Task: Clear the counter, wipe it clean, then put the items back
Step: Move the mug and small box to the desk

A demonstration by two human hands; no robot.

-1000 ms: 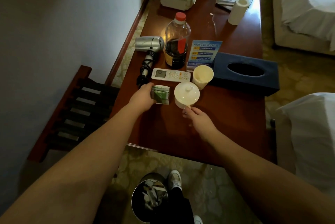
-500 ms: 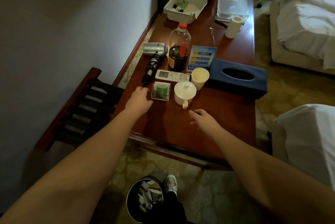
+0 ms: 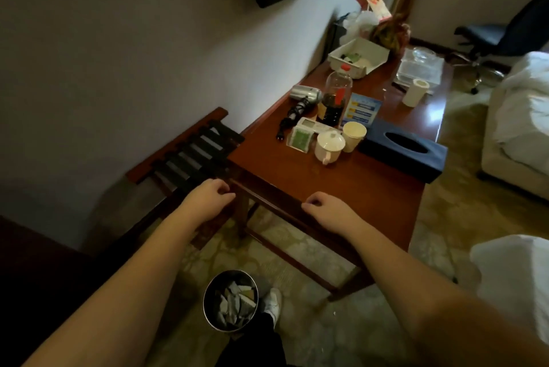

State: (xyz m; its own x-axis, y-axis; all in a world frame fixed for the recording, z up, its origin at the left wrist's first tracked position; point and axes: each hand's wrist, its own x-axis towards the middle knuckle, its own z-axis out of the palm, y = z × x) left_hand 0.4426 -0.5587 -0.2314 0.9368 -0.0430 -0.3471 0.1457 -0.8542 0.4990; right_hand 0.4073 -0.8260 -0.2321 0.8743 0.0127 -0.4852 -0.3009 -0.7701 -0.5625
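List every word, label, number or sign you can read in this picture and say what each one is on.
No text can be read here.
Blue sign card: yellow and white lines of print, too blurred to read.
Remote control: a screen, nothing readable on it.
Green packet: print blurred.
Dark bottle: red mark on its label, no letters clear.
Red and white box at the far end: markings too small to read.

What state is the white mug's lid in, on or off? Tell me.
On. The white mug stands upright on the counter with its knobbed lid seated across the rim; neither hand touches it.
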